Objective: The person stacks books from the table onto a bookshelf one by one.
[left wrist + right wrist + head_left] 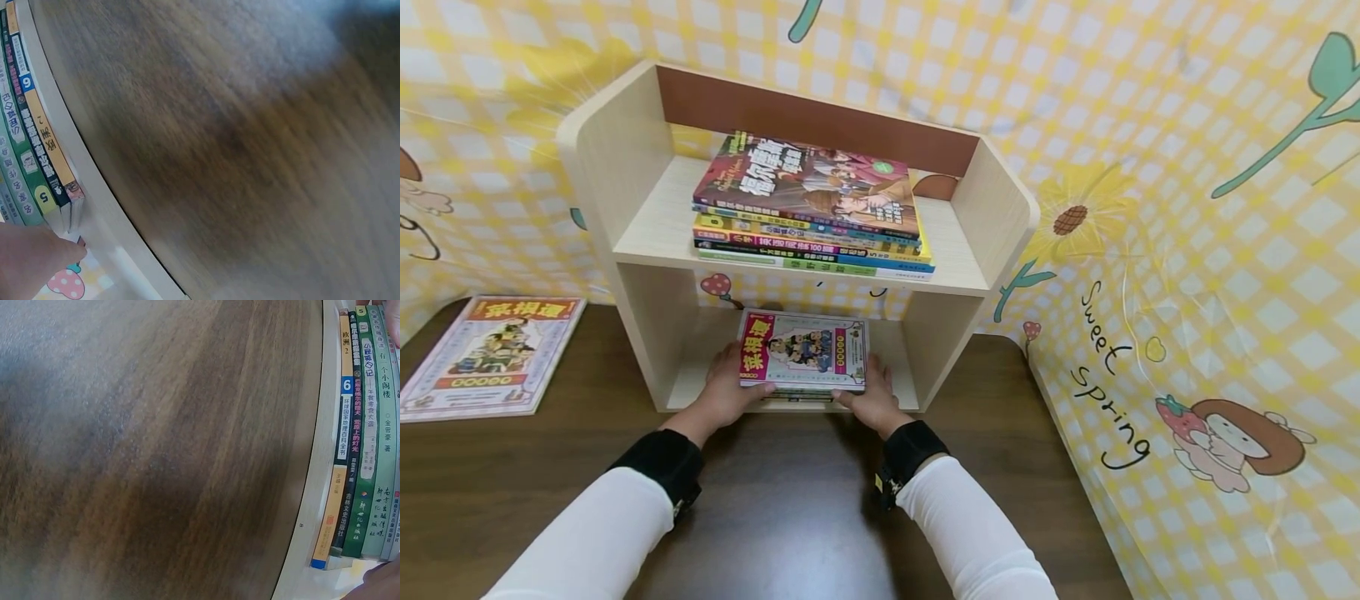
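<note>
On the lower level of a small wooden bookshelf (955, 333) lies a stack of books (805, 348), topped by one with a pink and white cover. My left hand (724, 393) grips the stack's left side, its thumb near the front corner. On the opposite side my right hand (876, 397) holds the stack, thumb at the front and fingers along the edge. Green, black and orange book spines (39, 134) show in the left wrist view, with part of the left hand (34, 257) at their end. In the right wrist view the spines (370, 450) line up along the shelf's front edge.
A second stack of books (812, 204) lies on the upper shelf, overhead of the hands. To the left, a flat magazine-like book (493, 354) rests on the dark wooden table (775, 517). Yellow checked wall covering (1150, 250) rises behind and to the right.
</note>
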A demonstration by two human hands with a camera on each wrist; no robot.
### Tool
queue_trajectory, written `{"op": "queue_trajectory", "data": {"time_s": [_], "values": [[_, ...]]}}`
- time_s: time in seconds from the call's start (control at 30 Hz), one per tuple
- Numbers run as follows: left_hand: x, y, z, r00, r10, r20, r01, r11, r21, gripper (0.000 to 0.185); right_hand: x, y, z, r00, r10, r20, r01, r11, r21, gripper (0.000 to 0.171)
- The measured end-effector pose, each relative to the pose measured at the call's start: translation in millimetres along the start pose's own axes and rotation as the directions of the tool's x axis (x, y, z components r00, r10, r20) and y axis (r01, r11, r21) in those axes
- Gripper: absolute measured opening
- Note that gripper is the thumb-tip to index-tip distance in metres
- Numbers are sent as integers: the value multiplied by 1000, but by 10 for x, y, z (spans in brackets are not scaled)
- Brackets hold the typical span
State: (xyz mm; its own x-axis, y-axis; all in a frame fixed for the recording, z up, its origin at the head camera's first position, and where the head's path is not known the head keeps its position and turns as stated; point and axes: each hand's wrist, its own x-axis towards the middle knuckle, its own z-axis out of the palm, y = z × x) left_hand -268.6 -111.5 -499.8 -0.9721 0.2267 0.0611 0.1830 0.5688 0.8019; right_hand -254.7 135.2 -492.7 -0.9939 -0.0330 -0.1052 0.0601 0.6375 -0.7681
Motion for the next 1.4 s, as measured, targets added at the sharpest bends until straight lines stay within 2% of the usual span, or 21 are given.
{"op": "queue_trajectory", "data": {"time_s": [0.13, 0.27, 0.47, 0.63, 0.77, 0.87, 1.0, 1.07, 1.2, 1.4], "values": [[-38, -10, -16, 1000, -5, -12, 5, 1000, -14, 86, -26, -12, 12, 999, -36, -8, 35, 998, -51, 90], [-85, -21, -27, 999, -36, -19, 35, 999, -19, 89, -92, -16, 26, 991, -128, -44, 123, 987, -100, 86], [-174, -95, -59, 998, -53, -29, 52, 998, -21, 94, -317, -16, 36, 966, -254, -50, 250, 965, -75, 87], [-286, -236, -116, 997, -59, -56, 59, 998, -14, 92, -545, 5, 56, 971, -239, 5, 238, 964, -115, 93], [-433, -339, -182, 996, -59, -72, 59, 998, 10, 89, -693, -10, 77, 976, -216, 38, 219, 969, -115, 95], [-600, -424, -251, 996, -10, -85, 14, 999, 51, 81, -795, -30, 101, 978, -197, 66, 203, 974, -96, 96], [-863, -560, -416, 993, 60, -104, -48, 992, 113, 63, -916, -64, 130, 978, -184, 101, 192, 979, -73, 94], [-980, -633, -524, 992, 67, -111, -52, 989, 136, 58, -971, -78, 136, 978, -177, 115, 185, 980, -66, 94], [-1143, -790, -774, 991, 46, -128, -23, 984, 174, 57, -1069, -92, 141, 978, -162, 128, 171, 984, -55, 93], [-1250, -1016, -1130, 983, -13, -181, 53, 974, 219, 57, -1178, -89, 178, 979, -133, 156, 141, 989, -38, 93]]}}
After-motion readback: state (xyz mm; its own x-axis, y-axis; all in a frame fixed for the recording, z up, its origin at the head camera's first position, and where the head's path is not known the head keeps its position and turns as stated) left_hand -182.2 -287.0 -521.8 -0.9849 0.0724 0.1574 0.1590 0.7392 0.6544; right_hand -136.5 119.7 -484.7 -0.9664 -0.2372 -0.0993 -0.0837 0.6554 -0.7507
